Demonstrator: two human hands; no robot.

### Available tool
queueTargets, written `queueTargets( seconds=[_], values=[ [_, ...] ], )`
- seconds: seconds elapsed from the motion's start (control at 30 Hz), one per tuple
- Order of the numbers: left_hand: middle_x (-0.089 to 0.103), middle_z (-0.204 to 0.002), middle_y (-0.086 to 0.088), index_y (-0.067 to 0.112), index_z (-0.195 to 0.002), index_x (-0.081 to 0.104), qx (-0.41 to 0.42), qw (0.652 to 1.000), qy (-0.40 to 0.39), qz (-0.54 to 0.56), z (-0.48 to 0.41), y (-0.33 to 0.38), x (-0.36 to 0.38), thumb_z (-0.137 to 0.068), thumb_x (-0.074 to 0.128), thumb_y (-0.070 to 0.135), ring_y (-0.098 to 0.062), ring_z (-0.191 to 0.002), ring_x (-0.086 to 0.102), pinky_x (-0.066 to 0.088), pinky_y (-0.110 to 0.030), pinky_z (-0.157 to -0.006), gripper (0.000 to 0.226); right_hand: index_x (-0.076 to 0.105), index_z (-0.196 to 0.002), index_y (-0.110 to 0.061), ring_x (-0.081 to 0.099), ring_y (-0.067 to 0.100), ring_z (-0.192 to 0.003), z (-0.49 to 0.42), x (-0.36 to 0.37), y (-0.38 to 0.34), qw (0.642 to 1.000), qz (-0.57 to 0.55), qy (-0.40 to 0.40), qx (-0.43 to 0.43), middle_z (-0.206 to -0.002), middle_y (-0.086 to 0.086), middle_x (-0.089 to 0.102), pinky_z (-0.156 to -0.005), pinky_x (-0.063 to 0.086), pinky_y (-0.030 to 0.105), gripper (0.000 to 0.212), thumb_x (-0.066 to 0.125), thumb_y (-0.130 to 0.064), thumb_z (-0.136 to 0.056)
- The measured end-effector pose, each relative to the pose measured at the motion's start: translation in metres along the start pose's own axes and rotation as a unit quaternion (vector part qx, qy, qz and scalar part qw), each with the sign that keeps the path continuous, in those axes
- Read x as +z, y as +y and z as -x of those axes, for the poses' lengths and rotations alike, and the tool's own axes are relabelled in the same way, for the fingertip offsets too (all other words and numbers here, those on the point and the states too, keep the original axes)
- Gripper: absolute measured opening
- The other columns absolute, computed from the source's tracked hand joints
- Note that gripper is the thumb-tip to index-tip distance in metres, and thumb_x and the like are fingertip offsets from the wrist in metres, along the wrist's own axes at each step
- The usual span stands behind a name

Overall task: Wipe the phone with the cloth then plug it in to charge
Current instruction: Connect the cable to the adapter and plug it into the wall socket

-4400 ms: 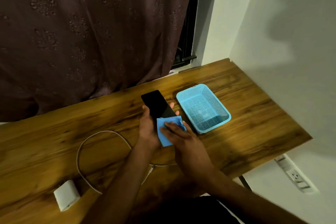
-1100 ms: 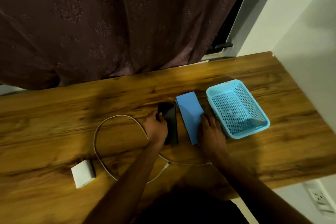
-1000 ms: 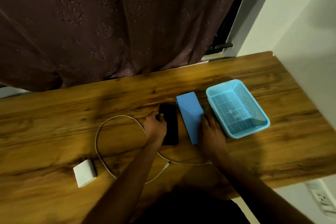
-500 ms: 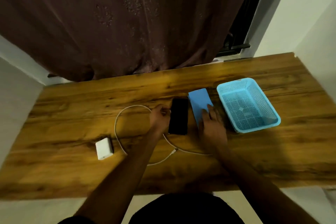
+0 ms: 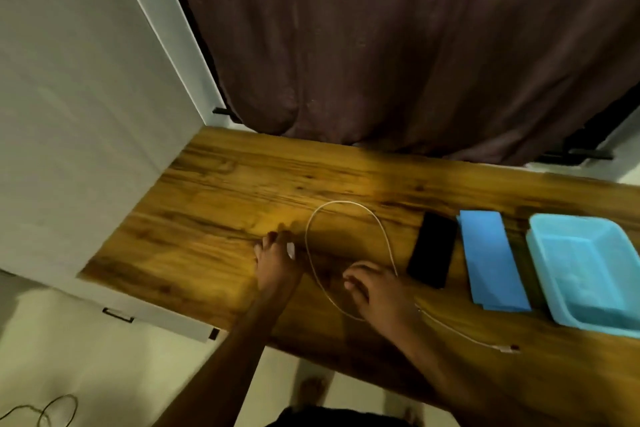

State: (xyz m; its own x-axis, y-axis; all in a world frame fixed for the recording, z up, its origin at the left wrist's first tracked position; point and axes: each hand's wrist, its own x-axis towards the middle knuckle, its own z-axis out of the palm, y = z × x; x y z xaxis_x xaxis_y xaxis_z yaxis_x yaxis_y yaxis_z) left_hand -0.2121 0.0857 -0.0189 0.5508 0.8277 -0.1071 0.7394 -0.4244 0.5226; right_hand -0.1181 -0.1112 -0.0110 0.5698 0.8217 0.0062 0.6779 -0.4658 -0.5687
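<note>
Dark curtain (image 5: 398, 45) at the back, pale wall (image 5: 69, 97) on the left, long wooden bench (image 5: 225, 191) below. On the bench, from right toward the middle: light blue basket (image 5: 585, 270), folded blue cloth (image 5: 491, 260) just beside it, black phone (image 5: 433, 248) lying flat just beside the cloth, touched by neither hand. White cable (image 5: 349, 204) looping between phone and hands, its free plug (image 5: 505, 347) near the front edge. Left hand (image 5: 277, 262) closed around a small white thing, probably the charger block (image 5: 290, 250), mostly hidden. Right hand (image 5: 377, 291) resting over the cable, fingers curled; real pinch or not, cannot tell. Wiping apparently finished, charging step in hand. Next: taking the free plug, bringing it to the phone port; power for the block also needed.
</note>
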Motion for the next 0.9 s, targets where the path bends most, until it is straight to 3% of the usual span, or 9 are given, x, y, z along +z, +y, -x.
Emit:
queueTargets(
  seconds=[0.13,0.27,0.37,0.5,0.6,0.67,0.77,0.83,0.9],
  values=[
    [0.06,-0.132,-0.01,0.025,-0.128,0.058,-0.002,0.997,-0.069,0.025,-0.025,-0.022,-0.012,-0.069,0.065,0.04,-0.039,-0.122,0.054,0.05,-0.05,-0.097,0.061,0.051,-0.14,-0.031,0.047,0.019,-0.133,-0.019,0.009,-0.024,0.983,0.103,-0.14,0.054,-0.146,-0.008,0.046,-0.107,0.042,0.036,0.052,0.065,-0.038,-0.09],
    [0.07,-0.12,-0.006,0.018,-0.125,0.064,-0.001,0.984,-0.13,0.12,-0.042,-0.031,-0.026,-0.068,0.082,0.032,-0.03,-0.113,0.064,0.054,-0.035,-0.086,0.061,0.057,-0.134,-0.031,0.046,0.019,-0.135,-0.024,0.033,-0.03,0.972,0.137,-0.158,0.107,-0.151,-0.004,0.046,-0.109,0.041,0.033,0.048,0.063,-0.026,-0.087],
    [0.069,-0.124,-0.004,0.018,-0.125,0.066,-0.02,0.961,-0.187,0.205,-0.049,-0.031,-0.027,-0.072,0.085,0.034,-0.026,-0.109,0.066,0.059,-0.04,-0.088,0.058,0.061,-0.129,-0.028,0.053,0.023,-0.128,-0.022,0.046,-0.038,0.976,0.131,-0.108,0.138,-0.136,0.001,0.059,-0.104,0.045,0.034,0.039,0.055,-0.026,-0.09],
    [0.064,-0.124,-0.002,0.025,-0.125,0.065,-0.018,0.901,-0.321,0.292,-0.03,-0.008,-0.022,-0.079,0.081,0.023,-0.024,-0.106,0.063,0.058,-0.042,-0.081,0.049,0.047,-0.131,-0.027,0.064,0.033,-0.102,-0.012,0.044,-0.05,0.969,0.084,-0.02,0.232,-0.114,0.012,0.065,-0.088,0.052,0.043,0.031,0.04,-0.039,-0.103],
    [0.063,-0.119,0.002,0.038,-0.13,0.06,-0.006,0.848,-0.431,0.309,-0.022,0.013,-0.027,-0.084,0.076,0.022,-0.023,-0.105,0.066,0.061,-0.041,-0.081,0.051,0.047,-0.141,-0.014,0.061,0.034,-0.107,-0.011,0.039,-0.046,0.974,0.059,0.016,0.217,-0.122,0.017,0.064,-0.094,0.049,0.046,0.047,0.044,-0.032,-0.098],
    [0.068,-0.114,-0.003,0.03,-0.129,0.063,-0.012,0.827,-0.467,0.314,-0.019,0.028,-0.028,-0.088,0.073,0.017,-0.021,-0.097,0.069,0.06,-0.033,-0.071,0.044,0.048,-0.141,-0.012,0.059,0.034,-0.111,-0.014,0.033,-0.037,0.976,0.035,0.02,0.216,-0.125,0.016,0.063,-0.098,0.048,0.046,0.052,0.048,-0.026,-0.091],
    [0.074,-0.09,-0.006,0.017,-0.111,0.069,-0.046,0.827,-0.465,0.313,-0.017,0.045,-0.026,-0.091,0.069,0.013,-0.016,-0.071,0.069,0.055,-0.024,-0.054,0.021,0.057,-0.125,-0.018,0.063,0.026,-0.101,-0.014,0.023,-0.025,0.977,-0.008,0.047,0.208,-0.112,0.01,0.067,-0.089,0.052,0.041,0.031,0.055,-0.024,-0.094],
    [0.073,-0.077,-0.004,0.017,-0.101,0.071,-0.05,0.842,-0.448,0.297,-0.016,0.051,-0.02,-0.089,0.071,0.015,-0.015,-0.063,0.066,0.052,-0.024,-0.052,0.012,0.063,-0.111,-0.018,0.062,0.018,-0.093,-0.002,0.016,-0.011,0.97,-0.016,0.147,0.193,-0.104,0.004,0.066,-0.08,0.053,0.033,0.017,0.058,-0.029,-0.098],
    [0.072,-0.078,-0.008,0.016,-0.096,0.072,-0.055,0.855,-0.434,0.279,-0.017,0.055,-0.014,-0.087,0.073,0.019,-0.021,-0.066,0.066,0.051,-0.027,-0.056,0.009,0.065,-0.108,-0.022,0.058,0.015,-0.099,0.02,0.007,0.01,0.929,-0.013,0.277,0.245,-0.11,0.0,0.06,-0.081,0.054,0.03,0.014,0.062,-0.03,-0.096]
  ],
)
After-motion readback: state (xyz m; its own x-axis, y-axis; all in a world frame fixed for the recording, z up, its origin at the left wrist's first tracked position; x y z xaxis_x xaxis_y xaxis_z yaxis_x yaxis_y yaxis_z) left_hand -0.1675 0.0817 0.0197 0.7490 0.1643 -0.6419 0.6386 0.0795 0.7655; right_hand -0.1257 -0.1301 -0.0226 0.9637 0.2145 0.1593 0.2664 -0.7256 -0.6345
